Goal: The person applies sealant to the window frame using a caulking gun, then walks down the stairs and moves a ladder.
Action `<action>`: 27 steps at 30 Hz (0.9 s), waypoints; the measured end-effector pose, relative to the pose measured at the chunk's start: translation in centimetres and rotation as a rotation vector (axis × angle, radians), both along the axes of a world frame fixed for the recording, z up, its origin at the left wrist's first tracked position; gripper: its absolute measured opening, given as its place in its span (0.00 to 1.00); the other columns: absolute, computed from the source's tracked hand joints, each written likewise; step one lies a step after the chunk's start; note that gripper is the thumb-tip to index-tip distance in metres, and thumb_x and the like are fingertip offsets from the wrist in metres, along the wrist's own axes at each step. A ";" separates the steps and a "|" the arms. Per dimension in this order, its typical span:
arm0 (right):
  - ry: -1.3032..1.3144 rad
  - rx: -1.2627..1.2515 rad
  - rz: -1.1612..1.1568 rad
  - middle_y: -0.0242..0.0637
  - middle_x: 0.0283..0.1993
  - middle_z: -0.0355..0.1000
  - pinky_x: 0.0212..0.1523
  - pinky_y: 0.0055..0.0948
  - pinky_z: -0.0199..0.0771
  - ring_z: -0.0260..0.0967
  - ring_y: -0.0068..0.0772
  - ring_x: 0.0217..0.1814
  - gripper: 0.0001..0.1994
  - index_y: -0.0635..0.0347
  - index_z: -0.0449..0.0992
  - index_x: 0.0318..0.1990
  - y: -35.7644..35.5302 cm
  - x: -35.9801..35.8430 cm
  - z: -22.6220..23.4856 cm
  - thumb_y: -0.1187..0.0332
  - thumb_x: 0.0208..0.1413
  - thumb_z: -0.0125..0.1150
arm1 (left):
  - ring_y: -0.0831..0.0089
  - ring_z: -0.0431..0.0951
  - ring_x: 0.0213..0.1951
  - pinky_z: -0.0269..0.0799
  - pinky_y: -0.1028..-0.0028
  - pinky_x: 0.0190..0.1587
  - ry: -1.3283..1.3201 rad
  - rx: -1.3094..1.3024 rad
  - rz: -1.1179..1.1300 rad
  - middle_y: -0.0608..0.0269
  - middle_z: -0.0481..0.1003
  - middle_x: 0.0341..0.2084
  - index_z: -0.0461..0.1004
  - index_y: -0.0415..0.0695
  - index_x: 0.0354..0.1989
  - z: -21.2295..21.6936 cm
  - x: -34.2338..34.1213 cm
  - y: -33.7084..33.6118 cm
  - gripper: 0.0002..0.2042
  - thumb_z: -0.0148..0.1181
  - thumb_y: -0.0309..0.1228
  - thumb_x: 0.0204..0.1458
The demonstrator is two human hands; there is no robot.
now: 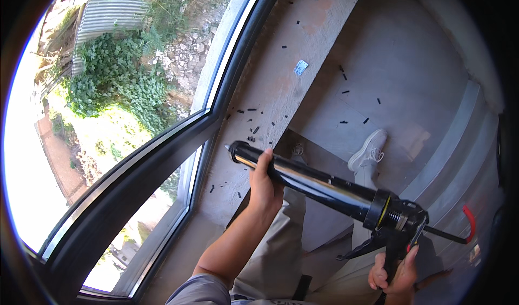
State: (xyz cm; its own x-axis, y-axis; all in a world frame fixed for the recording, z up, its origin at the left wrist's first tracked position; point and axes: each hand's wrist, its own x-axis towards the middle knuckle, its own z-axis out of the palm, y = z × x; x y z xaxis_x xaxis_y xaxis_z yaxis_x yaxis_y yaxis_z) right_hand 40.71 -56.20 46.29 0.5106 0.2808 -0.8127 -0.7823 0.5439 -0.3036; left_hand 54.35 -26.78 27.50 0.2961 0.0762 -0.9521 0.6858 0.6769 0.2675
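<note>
Rough concrete ledge (265, 78) strewn with black bits (257, 130) runs from 1 o'clock toward 7, beside a dark window frame (162, 167). Your left hand (265, 189) wraps round the long, glossy black caulking gun (324, 187) just below centre, thumb uppermost, the rest of its grip hidden beneath. Toward 4 o'clock, your right hand (403, 280) curls its fingers (379, 267) about the handle (390, 251), whose lower end is hard to make out. Your nozzle (227, 148) points toward 9.
</note>
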 end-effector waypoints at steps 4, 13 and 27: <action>0.060 -0.054 -0.072 0.35 0.16 0.60 0.16 0.35 0.67 0.57 0.27 0.11 0.54 0.65 0.58 0.64 0.4 -4.5 1.6 0.18 0.53 0.26 | 0.71 0.76 0.34 0.75 0.65 0.41 0.134 0.024 -0.052 0.66 0.71 0.30 0.64 0.49 0.40 1.6 -4.4 0.0 0.13 0.64 0.37 0.58; 0.201 0.017 -0.152 0.33 0.14 0.61 0.20 0.31 0.64 0.57 0.28 0.14 0.55 0.65 0.69 0.33 1.6 -12.3 6.1 0.11 0.40 0.24 | 0.62 0.80 0.43 0.76 0.60 0.53 0.167 -0.036 -0.362 0.57 0.77 0.34 0.72 0.43 0.42 4.8 -8.8 -0.5 0.19 0.61 0.48 0.58; -0.034 -0.109 -0.285 0.38 0.21 0.62 0.16 0.36 0.63 0.56 0.35 0.12 0.36 0.61 0.66 0.38 -2.5 -27.2 5.9 0.30 0.58 0.35 | 0.68 0.80 0.44 0.78 0.66 0.49 -0.047 0.311 -0.566 0.57 0.77 0.44 0.69 0.38 0.56 3.2 -28.8 7.2 0.21 0.65 0.36 0.60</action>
State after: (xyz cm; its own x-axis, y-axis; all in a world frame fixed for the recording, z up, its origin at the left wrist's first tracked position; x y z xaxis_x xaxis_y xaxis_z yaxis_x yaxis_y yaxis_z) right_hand 13.47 -58.72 52.22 0.5841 0.0342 -0.8109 -0.5908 0.7030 -0.3959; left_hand 25.53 -19.54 30.71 0.4124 0.1664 -0.8957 0.8967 0.0995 0.4314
